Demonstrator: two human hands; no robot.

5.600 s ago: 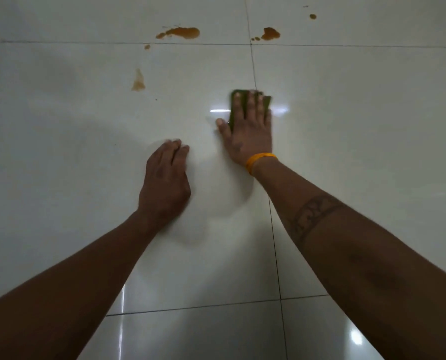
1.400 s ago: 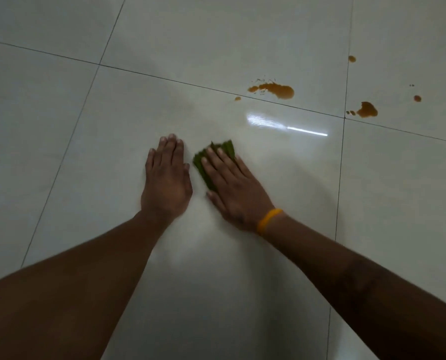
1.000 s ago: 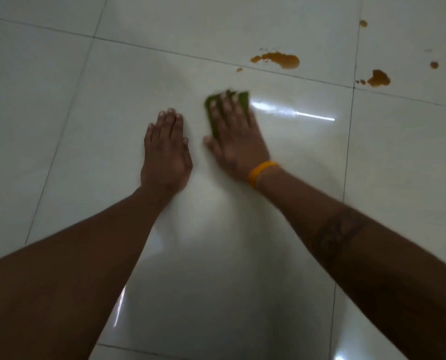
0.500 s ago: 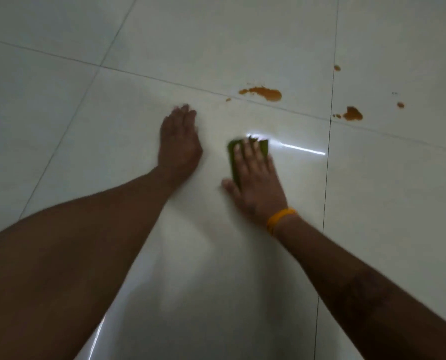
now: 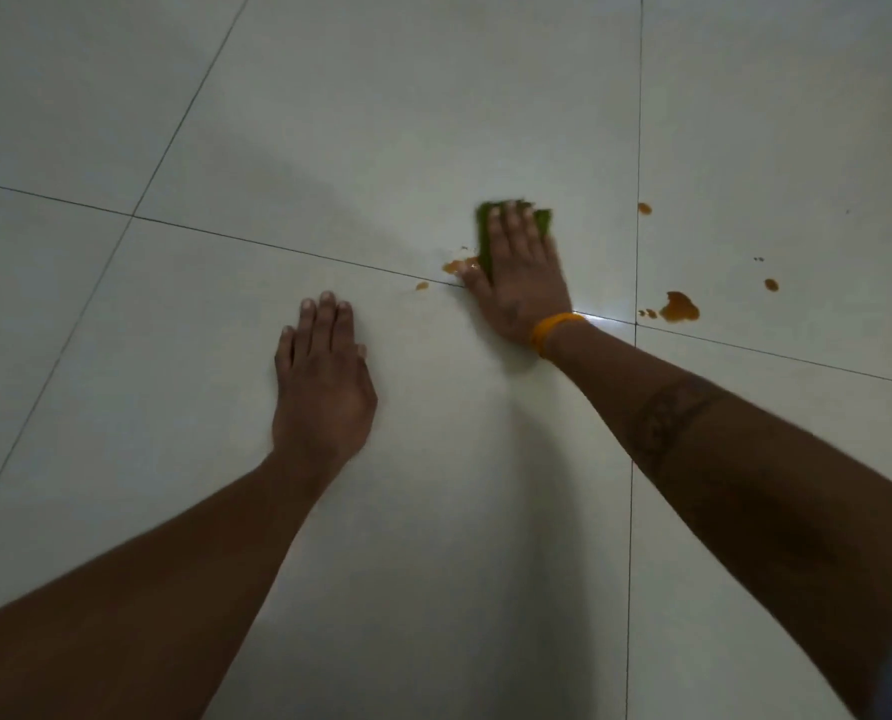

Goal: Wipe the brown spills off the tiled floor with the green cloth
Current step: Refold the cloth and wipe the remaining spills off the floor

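Note:
My right hand (image 5: 519,283), with an orange wristband, presses flat on the green cloth (image 5: 485,236), which shows past my fingertips and beside my thumb. The cloth lies over a brown spill (image 5: 456,265); only the spill's left end and a small drop (image 5: 422,286) show. My left hand (image 5: 321,387) rests flat on the tiled floor (image 5: 173,356), nearer to me and to the left, holding nothing. Another brown spill (image 5: 680,307) lies to the right by a tile joint, with small drops (image 5: 644,208) (image 5: 771,284) around it.
The floor is glossy pale tile with dark grout lines; one joint (image 5: 636,148) runs away from me just right of my right hand. A bright light reflection (image 5: 602,318) glints beside my right wrist.
My right hand has pushed the cloth forward onto the nearest brown spill, covering most of it. My left hand now lies further back than the right.

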